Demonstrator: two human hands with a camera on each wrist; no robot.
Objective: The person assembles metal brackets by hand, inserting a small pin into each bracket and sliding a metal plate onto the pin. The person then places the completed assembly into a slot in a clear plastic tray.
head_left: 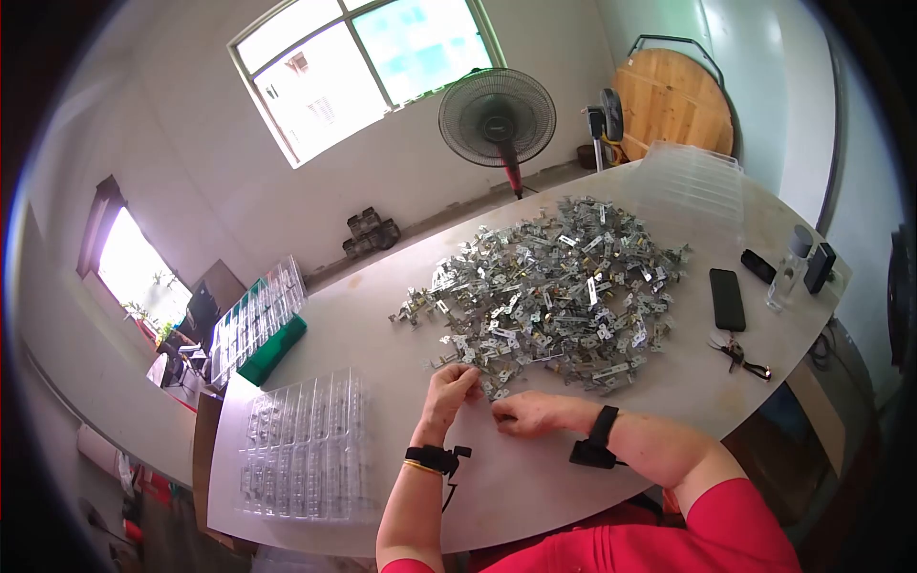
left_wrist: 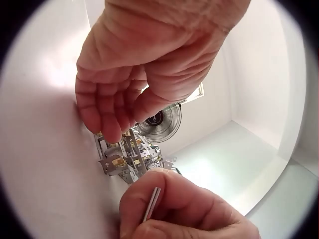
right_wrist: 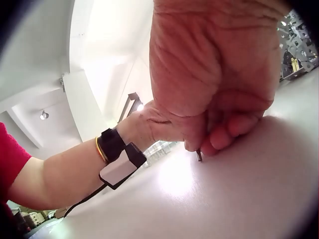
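A large heap of small silvery metal brackets [head_left: 564,286] covers the middle of the table [head_left: 382,334]. At the heap's near edge is my left hand [head_left: 449,392], its fingers bent down and the fingertips overlapping a few brackets [left_wrist: 124,157] in the left wrist view; whether they grip one I cannot tell. Close beside it, my right hand [head_left: 525,413] pinches a thin metal pin [left_wrist: 152,204] between thumb and forefinger. One end of the pin pokes out below the fingers in the right wrist view, low over the tabletop.
Clear plastic compartment trays [head_left: 304,444] holding small parts lie at the left, with a green box [head_left: 272,351] behind them. More clear trays [head_left: 693,186] stand at the far right. A phone [head_left: 727,299], pliers [head_left: 738,358] and a bottle [head_left: 788,272] are on the right side.
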